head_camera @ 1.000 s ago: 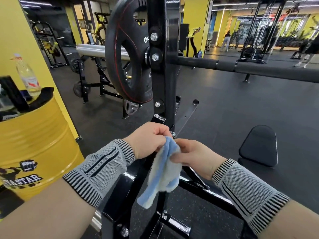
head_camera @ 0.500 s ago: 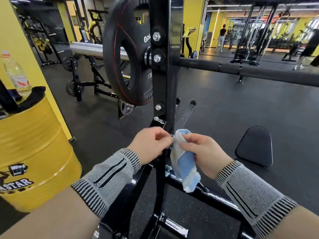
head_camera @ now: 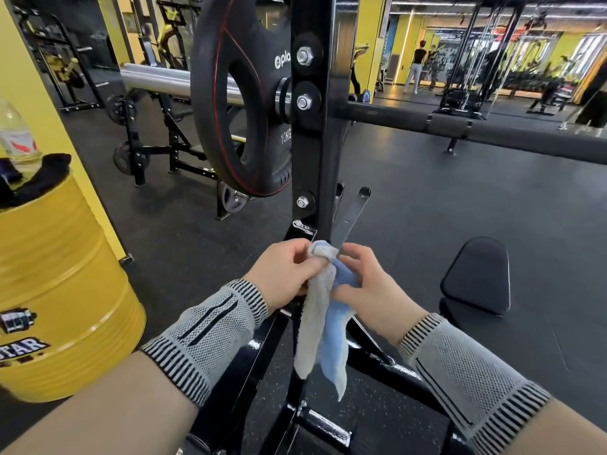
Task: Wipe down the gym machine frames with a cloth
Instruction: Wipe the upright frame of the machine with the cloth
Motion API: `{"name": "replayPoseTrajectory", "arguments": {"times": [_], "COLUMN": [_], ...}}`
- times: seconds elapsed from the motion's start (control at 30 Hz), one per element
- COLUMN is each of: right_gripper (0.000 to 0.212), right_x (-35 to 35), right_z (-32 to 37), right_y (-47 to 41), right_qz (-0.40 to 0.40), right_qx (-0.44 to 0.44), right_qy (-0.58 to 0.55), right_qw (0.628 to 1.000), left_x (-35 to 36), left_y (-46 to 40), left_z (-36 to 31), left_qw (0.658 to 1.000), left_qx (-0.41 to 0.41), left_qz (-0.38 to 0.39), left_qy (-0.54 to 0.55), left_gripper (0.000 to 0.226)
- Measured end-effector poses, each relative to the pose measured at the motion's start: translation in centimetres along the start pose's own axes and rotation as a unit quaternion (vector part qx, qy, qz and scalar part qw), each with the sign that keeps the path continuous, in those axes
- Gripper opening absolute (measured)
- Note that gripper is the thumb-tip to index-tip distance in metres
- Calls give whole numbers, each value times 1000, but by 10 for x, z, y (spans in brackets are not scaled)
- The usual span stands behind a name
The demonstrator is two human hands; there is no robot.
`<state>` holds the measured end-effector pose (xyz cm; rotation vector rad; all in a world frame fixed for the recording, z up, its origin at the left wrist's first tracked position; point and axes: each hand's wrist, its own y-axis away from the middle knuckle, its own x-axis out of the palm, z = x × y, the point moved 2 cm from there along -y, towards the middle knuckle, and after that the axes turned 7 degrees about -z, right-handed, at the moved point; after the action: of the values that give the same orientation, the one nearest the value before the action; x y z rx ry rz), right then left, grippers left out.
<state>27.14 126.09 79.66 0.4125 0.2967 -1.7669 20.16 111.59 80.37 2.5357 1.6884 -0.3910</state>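
Observation:
A blue and white cloth (head_camera: pixel 323 326) hangs between my hands in front of the black upright post (head_camera: pixel 323 126) of the machine frame. My left hand (head_camera: pixel 282 274) pinches the cloth's top end between thumb and fingers. My right hand (head_camera: pixel 364 284) holds the cloth's blue side just right of it, fingers curled around the fabric. Both hands sit low on the post, where slanted black base bars (head_camera: pixel 391 362) spread out. The cloth's tail dangles over these bars.
A 10 kg black weight plate (head_camera: pixel 230 103) on a chrome barbell sleeve (head_camera: pixel 157 82) hangs left of the post. A padded bar (head_camera: pixel 460 129) runs right. A yellow drum (head_camera: pixel 56 290) with a bottle stands at left, a black pad (head_camera: pixel 476 277) at right. People stand far back.
The cloth has been regripped: my left hand now pinches its top end, and the cloth hangs longer, showing its white side beside the blue. Both hands stay at the post's base.

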Motion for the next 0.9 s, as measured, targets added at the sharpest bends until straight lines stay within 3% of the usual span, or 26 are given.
{"name": "replayPoseTrajectory", "arguments": {"times": [0.07, 0.13, 0.23, 0.33, 0.43, 0.53, 0.6, 0.73, 0.83, 0.9], "right_gripper": [59, 33, 13, 21, 23, 22, 25, 49, 46, 46], "right_x": [-3, -5, -1, 9, 10, 8, 16, 41, 55, 61], "right_z": [-7, -8, 0, 11, 14, 18, 21, 20, 25, 29], "right_y": [-3, -4, -4, -4, -10, -29, -46, -79, -90, -93], "right_qz": [19, 29, -50, -104, -175, -277, -261, -171, -164, -157], "right_qx": [62, 81, 37, -41, -100, -221, -306, -389, -372, -348], "right_qy": [-60, -126, -154, -66, 52, 148, 223, 514, 586, 611], "right_qw": [996, 988, 986, 991, 978, 923, 888, 745, 701, 694], "left_x": [-2, -1, 2, 3, 2, -7, -15, -24, -31, -34], "left_y": [2, 3, 0, -12, -17, -23, -29, -43, -50, -53], "left_z": [0, 2, 11, 17, 14, 20, 26, 42, 47, 48], "left_qw": [1000, 1000, 999, 996, 971, 903, 880, 888, 900, 903], "left_qx": [-10, -11, -32, -13, 55, 68, 60, 30, 12, 9], "left_qz": [10, 9, -31, -67, -45, -118, -162, -137, -113, -104], "left_qy": [26, 22, 11, -61, -227, -407, -442, -438, -420, -416], "left_gripper": [13, 8, 14, 23, 21, 48, 55, 62, 66, 68]}}
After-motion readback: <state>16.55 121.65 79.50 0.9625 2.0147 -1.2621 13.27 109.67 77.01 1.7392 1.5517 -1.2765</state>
